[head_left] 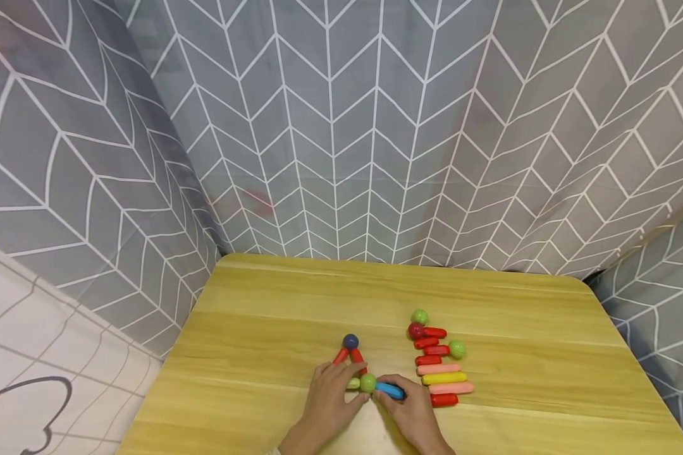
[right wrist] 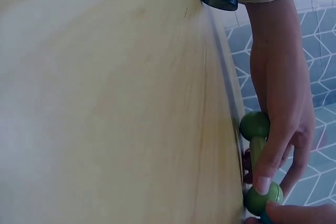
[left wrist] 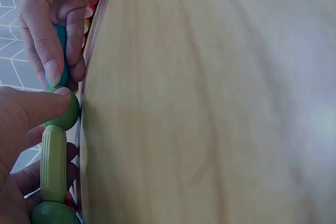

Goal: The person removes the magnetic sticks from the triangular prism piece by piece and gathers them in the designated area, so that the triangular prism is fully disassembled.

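Near the table's front, my left hand grips a green ball, its thumb pressed on the ball. My right hand pinches a blue rod, whose end meets that ball. From the ball's other side runs a ribbed light green rod, ending at a second green ball beneath my left hand; the head view hides that ball. Just beyond the fingers, a dark blue ball joins two red rods spread in a V. My left fingers cover their lower ends.
Right of the hands lies a column of loose pieces: red rods, pink rods, a yellow rod, a dark red ball and green balls. Grey patterned curtains hang behind the wooden table.
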